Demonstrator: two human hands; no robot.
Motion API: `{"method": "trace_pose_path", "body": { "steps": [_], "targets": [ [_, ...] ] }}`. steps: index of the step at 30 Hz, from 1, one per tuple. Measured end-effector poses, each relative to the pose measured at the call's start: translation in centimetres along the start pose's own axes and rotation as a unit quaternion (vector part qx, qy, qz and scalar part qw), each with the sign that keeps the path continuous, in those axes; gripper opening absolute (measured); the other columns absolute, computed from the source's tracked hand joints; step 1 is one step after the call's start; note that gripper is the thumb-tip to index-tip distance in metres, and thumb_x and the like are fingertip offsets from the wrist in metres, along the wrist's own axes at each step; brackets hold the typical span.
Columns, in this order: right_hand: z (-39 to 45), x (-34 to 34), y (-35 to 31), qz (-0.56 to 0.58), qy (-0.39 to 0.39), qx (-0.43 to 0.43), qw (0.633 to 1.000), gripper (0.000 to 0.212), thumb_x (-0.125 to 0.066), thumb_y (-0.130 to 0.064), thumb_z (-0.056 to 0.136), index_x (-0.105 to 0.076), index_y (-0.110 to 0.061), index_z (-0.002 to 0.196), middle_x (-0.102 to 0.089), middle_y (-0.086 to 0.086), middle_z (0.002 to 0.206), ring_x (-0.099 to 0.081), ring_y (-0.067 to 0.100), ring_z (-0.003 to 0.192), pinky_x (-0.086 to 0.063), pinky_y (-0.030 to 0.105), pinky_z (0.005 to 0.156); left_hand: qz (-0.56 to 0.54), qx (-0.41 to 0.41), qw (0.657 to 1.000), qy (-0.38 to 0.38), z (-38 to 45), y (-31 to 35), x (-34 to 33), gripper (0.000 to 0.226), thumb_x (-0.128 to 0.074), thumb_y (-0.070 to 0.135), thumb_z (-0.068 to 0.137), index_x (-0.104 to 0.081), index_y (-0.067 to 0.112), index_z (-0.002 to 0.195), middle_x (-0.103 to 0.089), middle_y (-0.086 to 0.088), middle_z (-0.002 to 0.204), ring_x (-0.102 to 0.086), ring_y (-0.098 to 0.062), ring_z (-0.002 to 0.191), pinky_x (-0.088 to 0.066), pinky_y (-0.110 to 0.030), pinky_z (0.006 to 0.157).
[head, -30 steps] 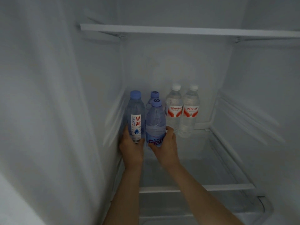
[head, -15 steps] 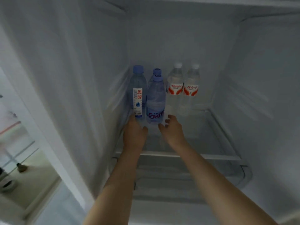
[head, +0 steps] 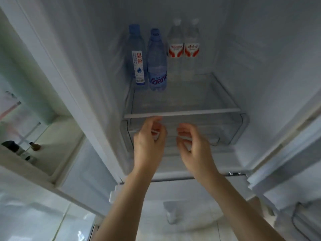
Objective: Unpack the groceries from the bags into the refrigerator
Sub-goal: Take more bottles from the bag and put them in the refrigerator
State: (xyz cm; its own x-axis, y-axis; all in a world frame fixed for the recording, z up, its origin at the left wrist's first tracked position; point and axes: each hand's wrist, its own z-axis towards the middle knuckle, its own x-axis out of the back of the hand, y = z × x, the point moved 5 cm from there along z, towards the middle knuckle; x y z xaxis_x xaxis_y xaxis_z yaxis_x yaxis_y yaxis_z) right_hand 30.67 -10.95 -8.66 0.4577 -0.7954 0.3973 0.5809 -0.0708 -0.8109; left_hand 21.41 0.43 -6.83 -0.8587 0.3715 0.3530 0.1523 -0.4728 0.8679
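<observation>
Both hands, left hand [head: 149, 145] and right hand [head: 192, 146], hold nothing, fingers loosely curled; the standing bottles [head: 156, 61] are up ahead, nearer the left.

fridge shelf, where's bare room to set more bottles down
The glass shelf is bare in front of the white-capped bottles and along its right side to the wall. The back left corner is crowded: the blue-capped bottles stand close together. Both hands are clear of the shelf.
</observation>
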Motion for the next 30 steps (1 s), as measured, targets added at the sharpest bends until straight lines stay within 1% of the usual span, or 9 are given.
{"method": "trace_pose_path", "body": {
  "steps": [2, 4, 9, 13, 16, 20, 22, 26, 30],
  "targets": [
    [-3.4, 0.0, -0.2, -0.002, 0.007, -0.022, 1.000, 0.030, -0.061, -0.011, 0.092, -0.055, -0.012, 0.121, -0.063, -0.001, 0.110, -0.062, 0.008, 0.105, -0.052, 0.030, 0.092, -0.010, -0.006, 1.000, -0.026, -3.4, -0.7, 0.6, 0.020, -0.063, 0.013, 0.089, -0.063, 0.024, 0.106, -0.065, 0.019, 0.080, -0.063, 0.000, 0.077, -0.050, -0.014, 0.070],
    [-7.0, -0.2, -0.5, -0.011, 0.012, -0.052, 0.999, 0.030, -0.059, -0.013, 0.093, -0.054, -0.013, 0.122, -0.063, -0.002, 0.113, -0.060, 0.006, 0.108, -0.052, 0.030, 0.093, -0.013, -0.006, 0.998, -0.065, -6.7, -1.9, 1.2, 0.020, -0.063, 0.010, 0.089, -0.062, 0.024, 0.104, -0.067, 0.016, 0.080, -0.062, 0.001, 0.077, -0.049, -0.011, 0.066],
    [-16.5, -0.8, -1.2, -0.035, 0.023, -0.140, 0.989, 0.031, -0.057, -0.020, 0.094, -0.051, -0.019, 0.124, -0.060, -0.008, 0.116, -0.058, 0.004, 0.111, -0.051, 0.033, 0.097, 0.005, -0.003, 0.986, -0.167, -14.5, -5.2, 3.5, 0.022, -0.063, 0.012, 0.090, -0.061, 0.028, 0.105, -0.067, 0.013, 0.081, -0.061, -0.003, 0.075, -0.049, -0.014, 0.065],
    [-23.6, -0.1, -1.9, -0.046, 0.043, -0.171, 0.983, 0.029, -0.056, -0.019, 0.094, -0.052, -0.015, 0.122, -0.062, -0.005, 0.113, -0.059, 0.004, 0.109, -0.052, 0.035, 0.094, 0.020, 0.006, 0.973, -0.232, -20.1, -6.9, 5.3, 0.019, -0.063, 0.015, 0.090, -0.062, 0.028, 0.105, -0.065, 0.012, 0.079, -0.060, -0.007, 0.074, -0.049, -0.017, 0.065],
    [-28.3, 1.2, -2.1, -0.065, 0.068, -0.204, 0.975, 0.028, -0.055, -0.023, 0.094, -0.053, -0.016, 0.122, -0.062, -0.005, 0.111, -0.060, 0.005, 0.107, -0.052, 0.035, 0.093, 0.029, 0.010, 0.959, -0.282, -23.4, -7.6, 5.8, 0.019, -0.063, 0.016, 0.090, -0.063, 0.029, 0.103, -0.064, 0.011, 0.078, -0.060, -0.008, 0.073, -0.048, -0.018, 0.064],
    [-35.0, 3.9, -2.2, -0.088, 0.115, -0.255, 0.956, 0.027, -0.057, -0.019, 0.094, -0.054, -0.016, 0.120, -0.064, -0.007, 0.107, -0.061, 0.005, 0.105, -0.053, 0.036, 0.090, 0.048, -0.014, 0.932, -0.359, -28.1, -7.3, 5.2, 0.017, -0.063, 0.015, 0.090, -0.064, 0.027, 0.102, -0.063, 0.010, 0.075, -0.059, -0.010, 0.074, -0.048, -0.018, 0.064],
    [-38.3, 5.3, -2.1, -0.096, 0.139, -0.287, 0.943, 0.025, -0.057, -0.020, 0.094, -0.054, -0.020, 0.118, -0.064, -0.011, 0.107, -0.061, 0.003, 0.105, -0.053, 0.036, 0.090, 0.052, -0.023, 0.918, -0.392, -30.1, -6.9, 4.8, 0.017, -0.063, 0.015, 0.090, -0.064, 0.027, 0.103, -0.063, 0.010, 0.074, -0.059, -0.009, 0.075, -0.048, -0.017, 0.064],
    [-44.7, 9.1, -1.6, -0.101, 0.185, -0.357, 0.910, 0.025, -0.054, -0.021, 0.094, -0.052, -0.027, 0.118, -0.062, -0.015, 0.106, -0.061, 0.004, 0.105, -0.053, 0.037, 0.092, 0.064, -0.046, 0.885, -0.459, -34.3, -5.1, 2.0, 0.017, -0.061, 0.015, 0.091, -0.063, 0.026, 0.103, -0.064, 0.008, 0.076, -0.059, -0.007, 0.074, -0.051, -0.023, 0.067],
    [-51.2, 13.4, -1.8, -0.124, 0.215, -0.393, 0.886, 0.026, -0.055, -0.017, 0.095, -0.054, -0.020, 0.120, -0.063, -0.010, 0.106, -0.062, 0.007, 0.104, -0.053, 0.037, 0.092, 0.069, -0.073, 0.847, -0.523, -40.5, -2.3, -1.4, 0.015, -0.058, 0.020, 0.093, -0.061, 0.031, 0.103, -0.064, 0.011, 0.078, -0.060, -0.003, 0.075, -0.050, -0.014, 0.066]
  ]
}}
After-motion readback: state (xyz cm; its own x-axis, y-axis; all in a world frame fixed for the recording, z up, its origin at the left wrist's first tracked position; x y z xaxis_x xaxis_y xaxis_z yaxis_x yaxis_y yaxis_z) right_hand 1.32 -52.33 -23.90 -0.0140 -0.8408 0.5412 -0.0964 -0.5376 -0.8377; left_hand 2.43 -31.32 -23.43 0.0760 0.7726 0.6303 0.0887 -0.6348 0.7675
